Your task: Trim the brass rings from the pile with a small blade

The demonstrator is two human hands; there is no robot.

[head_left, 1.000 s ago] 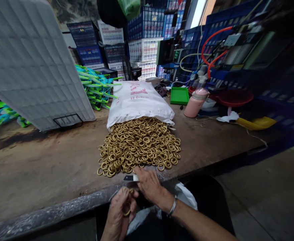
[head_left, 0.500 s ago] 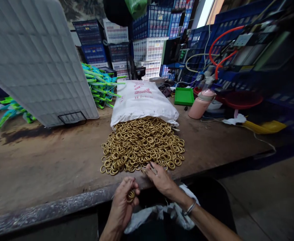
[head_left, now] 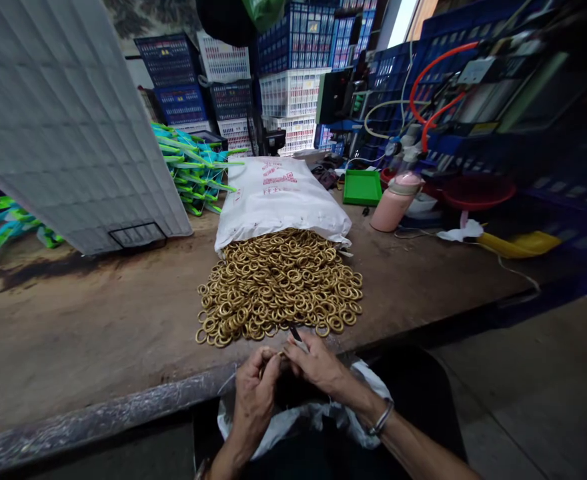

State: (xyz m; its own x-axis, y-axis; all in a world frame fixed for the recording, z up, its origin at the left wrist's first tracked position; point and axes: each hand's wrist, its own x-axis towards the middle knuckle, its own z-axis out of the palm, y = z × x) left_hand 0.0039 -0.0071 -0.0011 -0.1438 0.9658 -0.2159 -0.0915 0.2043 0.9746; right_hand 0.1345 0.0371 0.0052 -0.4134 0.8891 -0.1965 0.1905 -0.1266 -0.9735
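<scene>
"Rings (head_left: 279, 287), gold-coloured, dozens in 1 heap. And around them? From the left, please."

"At far left, a grey ribbed panel (head_left: 63, 120), propped at a slant on the table (head_left: 88, 327), with a black wire frame (head_left: 138, 235) at its foot. Showing at both sides of the panel, bright green and blue pieces (head_left: 193, 170)."

"Next, the left hand (head_left: 256, 383)?"

"Just off the table's front edge, below the heap. Curled, pinching 1 ring (head_left: 280, 355) at the tips of thumb and forefinger, with only a sliver showing."

"And the heap?"

"On the table, near the front edge, touching the near end of a white sack (head_left: 278, 200) with red print. Behind, stacks of blue and white crates (head_left: 296, 93)."

"Then the right hand (head_left: 318, 367)?"

"Close beside the left at the fingertips. Closed around a small tool (head_left: 299, 340), with a pale handle and a dark tip toward the heap. At the wrist, a silver bracelet (head_left: 383, 419)."

"Farther right?"

"A green tray (head_left: 362, 188), a pink bottle (head_left: 393, 208), a red bowl (head_left: 481, 195), and lastly something yellow (head_left: 521, 245), too unclear to name."
</scene>
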